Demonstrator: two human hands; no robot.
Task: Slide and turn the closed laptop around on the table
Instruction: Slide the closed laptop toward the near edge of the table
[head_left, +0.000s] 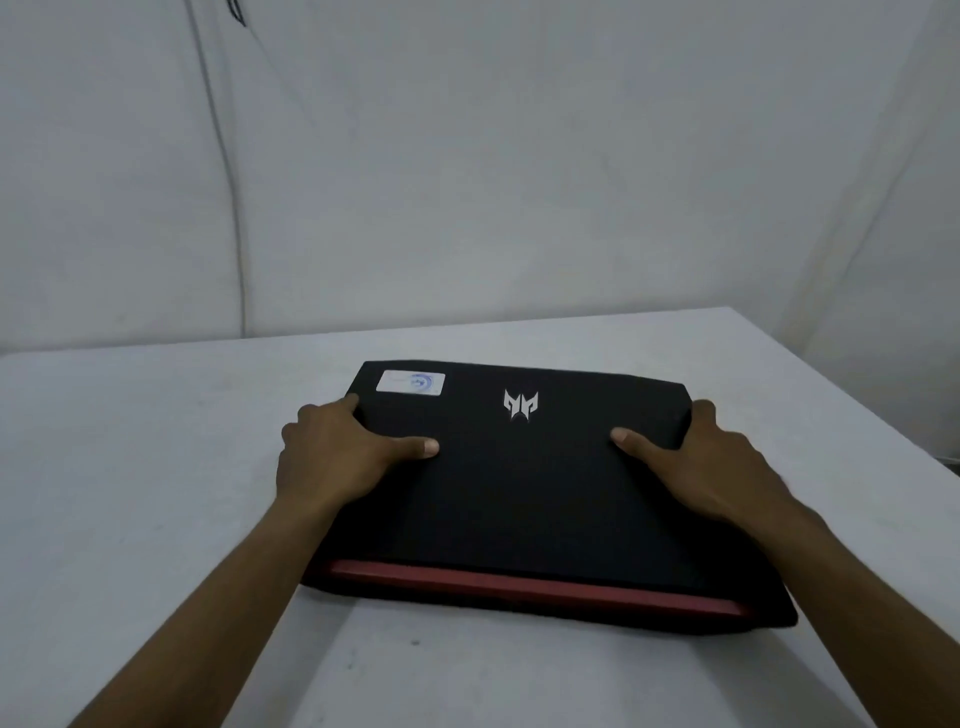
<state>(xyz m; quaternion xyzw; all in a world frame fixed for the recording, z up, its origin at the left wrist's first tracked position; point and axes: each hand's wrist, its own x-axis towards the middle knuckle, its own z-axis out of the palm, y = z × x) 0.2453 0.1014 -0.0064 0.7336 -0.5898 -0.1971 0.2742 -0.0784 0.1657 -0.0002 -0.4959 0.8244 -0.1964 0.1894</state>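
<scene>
— How many things are on the tabletop (156, 467)?
— One closed laptop (519, 493). On its lid: one silver logo (520, 406) and one white sticker (411, 382).
— And hands?
— Two: left hand (332, 452), right hand (711, 462), one on each side of the laptop.

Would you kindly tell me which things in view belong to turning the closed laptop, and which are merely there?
In the job:
closed laptop
left hand, gripping its left side
right hand, gripping its right side
table under it

Merely there:
white sticker on the lid
silver logo
wall behind
</scene>
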